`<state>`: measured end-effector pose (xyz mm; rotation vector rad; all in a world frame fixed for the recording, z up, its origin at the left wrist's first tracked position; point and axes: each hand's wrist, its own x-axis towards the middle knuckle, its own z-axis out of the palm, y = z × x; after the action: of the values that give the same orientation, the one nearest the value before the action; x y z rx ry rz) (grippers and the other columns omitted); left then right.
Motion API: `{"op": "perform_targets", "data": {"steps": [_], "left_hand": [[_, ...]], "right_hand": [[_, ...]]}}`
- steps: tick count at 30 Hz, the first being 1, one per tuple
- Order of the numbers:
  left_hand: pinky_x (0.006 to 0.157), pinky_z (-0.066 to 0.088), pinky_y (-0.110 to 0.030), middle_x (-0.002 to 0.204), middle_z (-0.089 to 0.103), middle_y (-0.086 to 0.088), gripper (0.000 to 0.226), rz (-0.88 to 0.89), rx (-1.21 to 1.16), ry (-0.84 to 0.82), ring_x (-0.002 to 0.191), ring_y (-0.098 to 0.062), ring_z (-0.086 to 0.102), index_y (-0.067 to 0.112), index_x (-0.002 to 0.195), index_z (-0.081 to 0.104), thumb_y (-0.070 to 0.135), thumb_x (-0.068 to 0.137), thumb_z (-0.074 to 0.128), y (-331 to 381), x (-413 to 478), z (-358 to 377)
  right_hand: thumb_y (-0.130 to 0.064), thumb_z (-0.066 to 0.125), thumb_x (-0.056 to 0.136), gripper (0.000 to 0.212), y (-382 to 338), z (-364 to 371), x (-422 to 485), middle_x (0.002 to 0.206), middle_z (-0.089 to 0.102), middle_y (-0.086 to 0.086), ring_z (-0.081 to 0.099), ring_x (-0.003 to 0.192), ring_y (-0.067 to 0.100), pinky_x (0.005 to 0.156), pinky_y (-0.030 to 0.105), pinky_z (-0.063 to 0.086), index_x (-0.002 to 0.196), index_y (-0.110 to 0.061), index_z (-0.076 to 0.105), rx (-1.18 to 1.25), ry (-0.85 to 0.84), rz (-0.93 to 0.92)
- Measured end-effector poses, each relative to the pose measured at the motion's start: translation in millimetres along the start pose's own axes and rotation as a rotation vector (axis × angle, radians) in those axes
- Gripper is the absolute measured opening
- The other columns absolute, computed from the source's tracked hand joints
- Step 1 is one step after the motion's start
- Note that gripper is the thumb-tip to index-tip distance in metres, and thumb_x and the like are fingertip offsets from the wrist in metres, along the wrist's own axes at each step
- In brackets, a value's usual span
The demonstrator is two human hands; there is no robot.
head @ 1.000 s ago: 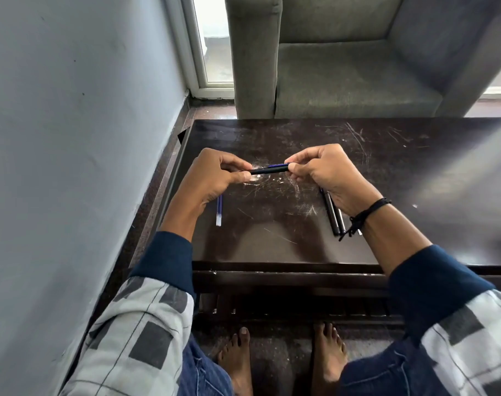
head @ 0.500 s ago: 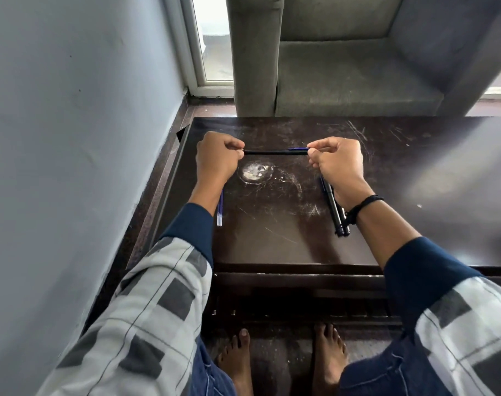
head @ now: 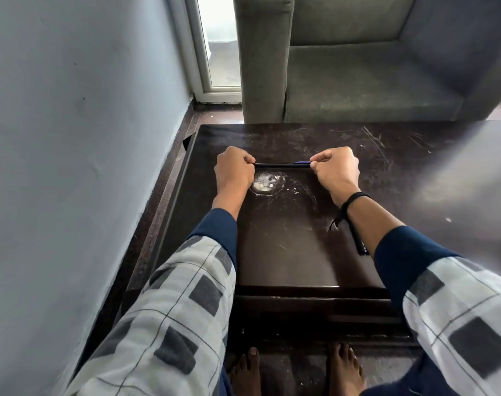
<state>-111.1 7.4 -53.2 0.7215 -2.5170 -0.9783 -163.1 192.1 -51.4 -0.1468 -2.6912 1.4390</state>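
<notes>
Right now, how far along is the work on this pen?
Done: nothing finished shows. In hand: the left hand and right hand each pinch one end of the black pen, held level over the table. Left: whether it is closing or coming apart cannot be told.

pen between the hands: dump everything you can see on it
The pen is a thin, straight black stick, plastic by its look, with a short blue strip near its right end. It lies level, running left to right. The left hand pinches one end and the right hand the other, hiding both tips. It sits over the dark scratched table, just beyond a whitish round stain; whether it touches the tabletop cannot be told.
</notes>
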Motion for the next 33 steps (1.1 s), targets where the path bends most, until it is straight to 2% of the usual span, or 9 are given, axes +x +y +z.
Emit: {"op": "perform_targets", "data": {"steps": [7, 10, 13, 19, 22, 24, 26, 29, 33], "left_hand": [[0.081, 0.041, -0.021, 0.113, 0.073, -0.004, 0.020, 0.002, 0.014, -0.026, 0.105, -0.022, 0.067, 0.018, 0.104, 0.078, 0.007, 0.088, 0.072, -0.2, -0.7, 1.6], [0.086, 0.044, -0.023, 0.111, 0.075, -0.004, 0.024, -0.015, -0.005, -0.046, 0.105, -0.021, 0.068, 0.017, 0.108, 0.077, 0.009, 0.086, 0.074, -2.3, 0.5, -2.4], [0.094, 0.051, -0.029, 0.106, 0.076, -0.005, 0.024, -0.027, -0.039, -0.051, 0.103, -0.020, 0.069, 0.016, 0.106, 0.078, 0.011, 0.083, 0.078, -3.3, 1.3, -7.2], [0.093, 0.050, -0.030, 0.104, 0.076, -0.005, 0.023, -0.039, -0.065, -0.042, 0.101, -0.020, 0.070, 0.016, 0.106, 0.078, 0.012, 0.083, 0.078, -3.4, -1.9, -16.8], [0.093, 0.051, -0.030, 0.105, 0.076, -0.005, 0.024, -0.023, -0.070, -0.036, 0.100, -0.019, 0.070, 0.015, 0.107, 0.077, 0.013, 0.083, 0.078, -0.9, -5.0, -22.4], [0.095, 0.053, -0.032, 0.105, 0.076, -0.004, 0.025, 0.000, -0.102, -0.028, 0.099, -0.018, 0.071, 0.016, 0.107, 0.078, 0.013, 0.083, 0.079, 4.4, -8.3, -28.2], [0.096, 0.054, -0.036, 0.102, 0.077, -0.002, 0.023, 0.022, -0.182, -0.023, 0.097, -0.016, 0.071, 0.017, 0.104, 0.079, 0.014, 0.081, 0.080, 11.0, -14.4, -35.2], [0.094, 0.055, -0.033, 0.097, 0.077, 0.002, 0.020, 0.041, -0.281, -0.049, 0.093, -0.010, 0.070, 0.020, 0.098, 0.080, 0.015, 0.078, 0.081, 21.6, -33.4, -44.1], [0.091, 0.057, -0.034, 0.089, 0.077, 0.007, 0.018, 0.053, -0.321, -0.089, 0.088, -0.006, 0.071, 0.022, 0.093, 0.081, 0.016, 0.077, 0.082, 22.0, -64.1, -48.5]], "right_hand": [[-0.019, 0.076, 0.084, 0.005, 7.2, -5.1, 5.2, 0.096, 0.076, 0.005, 0.070, 0.097, 0.022, 0.092, 0.031, 0.054, 0.088, -0.021, 0.076, 0.005, -0.020, -0.007], [-0.016, 0.074, 0.084, 0.004, 9.0, -7.5, 5.3, 0.091, 0.076, 0.005, 0.070, 0.094, 0.021, 0.087, 0.026, 0.052, 0.085, -0.020, 0.075, -0.001, -0.026, -0.015], [-0.012, 0.071, 0.083, 0.008, 8.3, -13.8, 5.2, 0.089, 0.075, 0.004, 0.071, 0.091, 0.020, 0.085, 0.029, 0.056, 0.082, -0.018, 0.076, 0.000, -0.041, -0.016], [-0.008, 0.068, 0.077, 0.016, -0.3, -36.2, 8.1, 0.072, 0.074, 0.000, 0.073, 0.080, 0.020, 0.085, 0.038, 0.060, 0.068, -0.020, 0.073, 0.045, -0.025, -0.001], [-0.004, 0.068, 0.074, 0.017, -8.5, -53.7, 10.0, 0.063, 0.072, 0.001, 0.071, 0.068, 0.017, 0.080, 0.042, 0.062, 0.065, -0.018, 0.073, 0.117, -0.007, -0.019], [-0.005, 0.070, 0.074, 0.016, -13.3, -66.5, 7.6, 0.062, 0.073, 0.001, 0.071, 0.067, 0.016, 0.078, 0.041, 0.062, 0.066, -0.018, 0.074, 0.116, 0.011, -0.042], [-0.010, 0.073, 0.076, 0.012, -17.9, -79.7, -0.5, 0.065, 0.073, 0.000, 0.071, 0.070, 0.016, 0.077, 0.035, 0.061, 0.070, -0.020, 0.074, 0.043, 0.001, -0.079], [-0.017, 0.078, 0.079, 0.008, -19.0, -95.6, -21.3, 0.074, 0.071, -0.003, 0.069, 0.081, 0.016, 0.072, 0.024, 0.048, 0.075, -0.024, 0.075, -0.240, -0.148, -0.116], [-0.022, 0.080, 0.077, 0.006, -4.5, -102.4, -54.7, 0.089, 0.074, 0.001, 0.068, 0.092, 0.026, 0.080, 0.031, 0.053, 0.078, -0.027, 0.076, -0.484, -0.230, -0.133]]}}
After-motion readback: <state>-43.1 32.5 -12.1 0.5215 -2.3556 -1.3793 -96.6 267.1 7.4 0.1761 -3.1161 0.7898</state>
